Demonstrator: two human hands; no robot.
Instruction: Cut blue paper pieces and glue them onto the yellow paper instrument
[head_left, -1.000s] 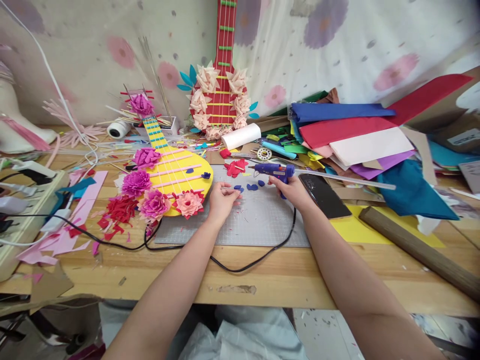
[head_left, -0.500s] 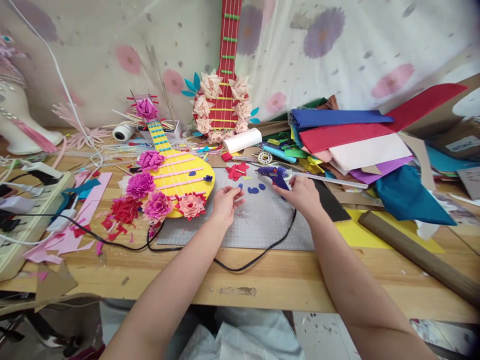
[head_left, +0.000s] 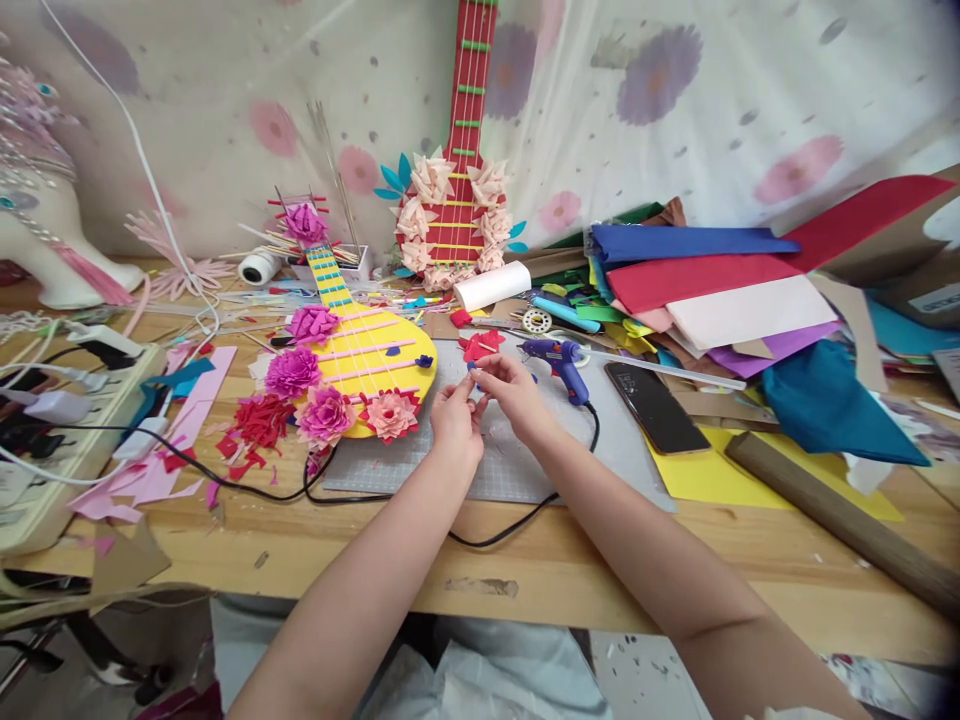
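Observation:
My left hand [head_left: 456, 420] is closed in a pinch over the grey cutting mat [head_left: 405, 468], holding a small blue paper petal [head_left: 473, 368]. My right hand [head_left: 516, 393] meets it there, its fingertips pinched at the same petal; the fingers hide most of the piece. Just beyond the right hand, a blue glue gun [head_left: 561, 366] lies on the mat with a clear glue stick out of its back. Behind the hands is a red paper flower [head_left: 481, 346]. To the left lies a yellow paper-craft lute [head_left: 409, 345] with pink and magenta paper flowers and small blue pieces on it.
A red flower-trimmed instrument [head_left: 442, 215] leans at the back. Folded coloured paper [head_left: 720, 290] is heaped at right, near a phone [head_left: 657, 408] and a brown roll [head_left: 825, 510]. A power strip [head_left: 135, 400] stands at left; a black cord [head_left: 502, 540] loops across the front.
My right hand has let go of the glue gun, which now lies on the mat, and has moved left to my left hand at the blue petal. The view has shifted slightly.

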